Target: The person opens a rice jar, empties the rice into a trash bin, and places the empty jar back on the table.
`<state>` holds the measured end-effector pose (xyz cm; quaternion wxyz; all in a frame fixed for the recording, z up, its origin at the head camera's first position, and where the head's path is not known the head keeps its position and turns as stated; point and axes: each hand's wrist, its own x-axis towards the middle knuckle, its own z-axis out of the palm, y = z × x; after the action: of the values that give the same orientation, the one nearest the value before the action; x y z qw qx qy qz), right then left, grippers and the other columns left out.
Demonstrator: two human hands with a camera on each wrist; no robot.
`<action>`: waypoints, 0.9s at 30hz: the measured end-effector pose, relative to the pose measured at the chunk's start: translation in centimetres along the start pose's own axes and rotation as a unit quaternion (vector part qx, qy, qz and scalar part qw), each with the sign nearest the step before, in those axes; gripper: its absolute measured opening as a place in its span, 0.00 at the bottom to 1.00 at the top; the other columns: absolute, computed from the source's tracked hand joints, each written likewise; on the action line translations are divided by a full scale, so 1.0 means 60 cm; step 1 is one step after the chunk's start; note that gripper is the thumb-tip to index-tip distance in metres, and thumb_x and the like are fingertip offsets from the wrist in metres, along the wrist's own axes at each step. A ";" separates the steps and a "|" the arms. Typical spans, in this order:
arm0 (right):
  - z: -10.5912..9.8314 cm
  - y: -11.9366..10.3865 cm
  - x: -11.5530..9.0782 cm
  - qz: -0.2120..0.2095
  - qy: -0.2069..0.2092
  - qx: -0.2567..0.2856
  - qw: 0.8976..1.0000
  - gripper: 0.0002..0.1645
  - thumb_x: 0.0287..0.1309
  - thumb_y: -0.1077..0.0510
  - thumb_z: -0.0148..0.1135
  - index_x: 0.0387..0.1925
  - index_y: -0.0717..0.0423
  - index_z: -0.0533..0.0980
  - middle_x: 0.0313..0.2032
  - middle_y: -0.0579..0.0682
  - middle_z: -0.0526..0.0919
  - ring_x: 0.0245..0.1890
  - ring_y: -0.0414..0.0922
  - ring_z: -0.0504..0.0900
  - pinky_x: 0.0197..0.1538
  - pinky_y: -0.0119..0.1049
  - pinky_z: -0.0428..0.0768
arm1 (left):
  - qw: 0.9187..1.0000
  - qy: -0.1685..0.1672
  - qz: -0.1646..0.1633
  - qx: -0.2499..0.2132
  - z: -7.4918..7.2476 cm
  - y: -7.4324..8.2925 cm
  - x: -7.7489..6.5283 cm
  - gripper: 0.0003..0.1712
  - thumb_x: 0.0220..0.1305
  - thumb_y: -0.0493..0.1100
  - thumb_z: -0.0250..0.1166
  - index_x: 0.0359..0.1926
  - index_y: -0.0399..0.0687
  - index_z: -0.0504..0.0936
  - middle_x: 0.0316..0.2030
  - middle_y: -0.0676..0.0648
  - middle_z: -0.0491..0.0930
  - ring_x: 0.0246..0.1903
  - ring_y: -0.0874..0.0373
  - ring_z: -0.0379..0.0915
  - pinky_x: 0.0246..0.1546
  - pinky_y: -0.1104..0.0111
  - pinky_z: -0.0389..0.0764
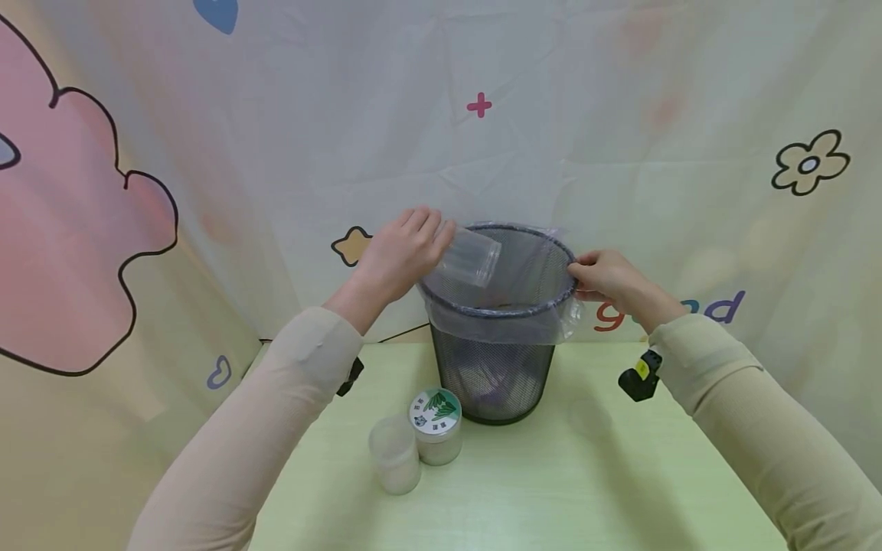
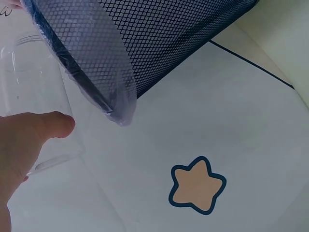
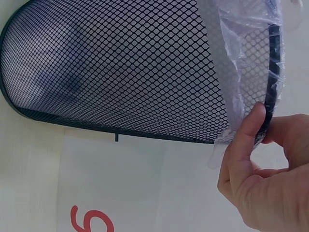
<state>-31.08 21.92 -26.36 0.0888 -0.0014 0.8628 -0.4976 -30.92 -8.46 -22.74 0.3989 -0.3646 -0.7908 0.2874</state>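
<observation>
My left hand (image 1: 409, 249) grips a clear plastic jar (image 1: 472, 259), tipped on its side with its mouth toward the right, over the left part of a wastebasket's opening. In the left wrist view the thumb (image 2: 55, 124) lies along the see-through jar (image 2: 36, 89). The black mesh wastebasket (image 1: 492, 375) stands upright on the table, a thin clear bin liner (image 1: 496, 327) folded down over its rim. At the rim's right side, my right hand (image 1: 609, 275) pinches rim and liner between thumb and fingers, as the right wrist view also shows.
In front of the wastebasket stand a round jar (image 1: 436, 428) with a green-and-white printed lid and, close beside it, a translucent plastic jar (image 1: 396, 459). Behind the pale green table (image 1: 524, 490) hangs a printed cloth (image 1: 344, 99).
</observation>
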 end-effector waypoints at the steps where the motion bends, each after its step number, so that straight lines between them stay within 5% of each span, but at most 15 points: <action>1: 0.000 0.000 0.000 -0.001 -0.001 0.001 1.000 0.28 0.66 0.57 0.43 0.61 0.71 0.58 0.39 0.54 0.68 0.30 0.36 0.72 0.37 0.25 0.78 | 1.000 -0.003 -0.008 -0.009 0.001 -0.001 -0.002 0.24 0.56 0.34 0.62 0.55 0.39 0.70 0.49 0.40 0.75 0.49 0.48 0.71 0.53 0.65 0.73; 10: 0.000 0.003 0.001 -0.005 -0.004 0.015 1.000 0.28 0.66 0.57 0.43 0.61 0.71 0.58 0.40 0.53 0.68 0.30 0.36 0.71 0.36 0.23 0.77 | 0.995 0.014 -0.081 -0.061 0.019 -0.005 -0.028 0.18 0.60 0.34 0.54 0.52 0.33 0.70 0.44 0.39 0.76 0.43 0.47 0.73 0.47 0.64 0.76; 16: 0.001 0.007 0.001 -0.004 -0.006 0.043 0.999 0.28 0.67 0.57 0.43 0.62 0.70 0.57 0.37 0.50 0.68 0.28 0.35 0.70 0.35 0.23 0.77 | 0.985 -0.011 -0.144 -0.097 0.033 -0.012 -0.059 0.31 0.49 0.41 0.67 0.54 0.33 0.68 0.45 0.39 0.74 0.42 0.46 0.71 0.45 0.63 0.76; 21: 0.003 0.008 0.000 -0.006 -0.007 0.054 0.999 0.29 0.67 0.56 0.43 0.63 0.71 0.55 0.38 0.49 0.67 0.29 0.34 0.70 0.35 0.22 0.77 | 0.964 -0.053 -0.203 -0.165 0.050 -0.024 -0.090 0.38 0.43 0.44 0.72 0.54 0.33 0.67 0.46 0.38 0.72 0.42 0.45 0.70 0.42 0.62 0.76; 27: 0.006 0.008 -0.002 -0.004 -0.003 0.062 0.998 0.30 0.67 0.56 0.43 0.64 0.70 0.54 0.37 0.49 0.67 0.28 0.34 0.70 0.35 0.22 0.77 | 0.927 -0.116 -0.272 -0.233 0.075 -0.037 -0.131 0.40 0.46 0.46 0.71 0.57 0.35 0.64 0.49 0.37 0.69 0.45 0.43 0.69 0.40 0.59 0.77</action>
<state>-30.84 21.89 -26.91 0.0896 -0.0013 0.8300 -0.5505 -32.22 -16.77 -26.72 0.2711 -0.1822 -0.9450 0.0161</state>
